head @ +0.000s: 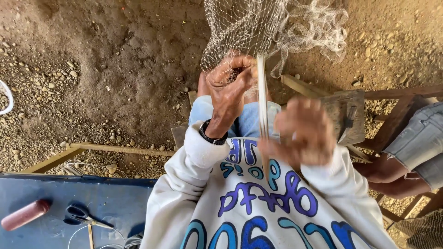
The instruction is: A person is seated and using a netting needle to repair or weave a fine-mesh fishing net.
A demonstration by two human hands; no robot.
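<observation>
Netting (240, 27) of pale, fine mesh hangs down into my view from above and bunches right where my left hand (228, 80) clenches it, fingers curled tight around a gathered edge. Beyond that grip the mesh spreads upward and off to the right in a loose, tangled cloud (318, 23) over the dirt ground (115, 60).

Just beside the left fist, on its right, a thin pale netting needle (263, 97) runs almost straight down from the mesh to my right hand (302, 133). That hand is blurred; it is closed around the needle's lower part, though I cannot tell exactly how the fingers sit on it. The right hand lies nearer to me and lower than the left.

On the left wrist I see a dark watch (210, 136) at the cuff of my white sweatshirt (184, 193).

Well below and left of both grips, a blue table (115, 198) carries scissors (80, 216) and a reddish cylinder (25, 214). Right of my right hand stands a wooden bench (346, 113), and past it another person's leg (392, 170) shows.
</observation>
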